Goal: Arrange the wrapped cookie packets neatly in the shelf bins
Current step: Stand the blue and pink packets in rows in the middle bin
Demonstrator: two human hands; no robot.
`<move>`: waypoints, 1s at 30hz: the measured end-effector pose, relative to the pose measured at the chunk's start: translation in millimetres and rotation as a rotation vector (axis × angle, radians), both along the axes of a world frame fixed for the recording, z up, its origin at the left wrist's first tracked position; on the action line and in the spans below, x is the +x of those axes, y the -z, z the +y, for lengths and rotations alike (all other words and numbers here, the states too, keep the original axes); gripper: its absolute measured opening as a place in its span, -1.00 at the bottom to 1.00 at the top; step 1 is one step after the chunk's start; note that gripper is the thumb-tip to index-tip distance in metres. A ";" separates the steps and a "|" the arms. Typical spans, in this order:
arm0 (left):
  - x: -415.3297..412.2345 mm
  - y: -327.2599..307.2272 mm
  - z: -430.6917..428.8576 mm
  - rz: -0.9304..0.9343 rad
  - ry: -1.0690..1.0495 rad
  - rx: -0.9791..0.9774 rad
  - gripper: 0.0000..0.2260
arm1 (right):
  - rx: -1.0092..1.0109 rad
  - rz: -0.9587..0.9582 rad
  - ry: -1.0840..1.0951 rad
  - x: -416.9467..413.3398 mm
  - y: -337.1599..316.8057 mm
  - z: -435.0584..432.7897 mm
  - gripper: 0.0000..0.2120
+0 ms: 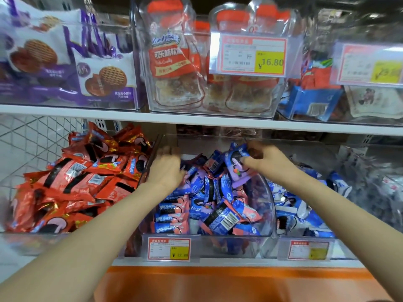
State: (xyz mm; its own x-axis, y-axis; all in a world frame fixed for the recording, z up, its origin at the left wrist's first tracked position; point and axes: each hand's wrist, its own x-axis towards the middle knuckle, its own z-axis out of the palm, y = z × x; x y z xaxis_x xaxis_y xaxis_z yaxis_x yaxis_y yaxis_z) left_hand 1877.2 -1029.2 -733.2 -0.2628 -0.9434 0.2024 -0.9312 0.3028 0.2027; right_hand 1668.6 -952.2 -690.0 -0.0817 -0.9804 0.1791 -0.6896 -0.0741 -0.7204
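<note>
A clear middle bin (209, 238) on the lower shelf holds several blue, purple and pink cookie packets (218, 205), loosely heaped. My right hand (261, 160) is raised over the back of this bin and is shut on a blue-purple packet (236, 162), held above the pile. At the bin's back left, my left hand (165, 168) reaches down among the packets with its fingers curled; motion blur hides what it grips. The left bin (28, 240) is piled with red packets (82, 182). The right bin (309, 243) holds blue-white packets (305, 212).
The upper shelf (196, 118) carries clear bins of purple cookie bags (65, 62), red-capped candy bags (174, 62) and blue snacks (311, 101). Price tags (253, 55) hang on the bin fronts. A white wire grid (32, 138) backs the left bin. An orange band (218, 284) runs below.
</note>
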 end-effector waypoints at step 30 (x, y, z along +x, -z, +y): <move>80.7 -26.2 14.3 0.576 0.208 -0.001 -0.90 | 0.174 0.096 -0.420 75.0 44.6 -0.1 -0.71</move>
State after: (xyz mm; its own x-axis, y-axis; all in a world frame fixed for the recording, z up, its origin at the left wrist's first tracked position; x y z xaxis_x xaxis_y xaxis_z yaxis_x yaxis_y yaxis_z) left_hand 1957.9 -1014.9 -707.0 -0.2893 -0.8841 0.3671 -0.5933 0.4665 0.6560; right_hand 1743.6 -952.2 -734.6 0.3382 -0.9411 -0.0038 -0.6899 -0.2452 -0.6811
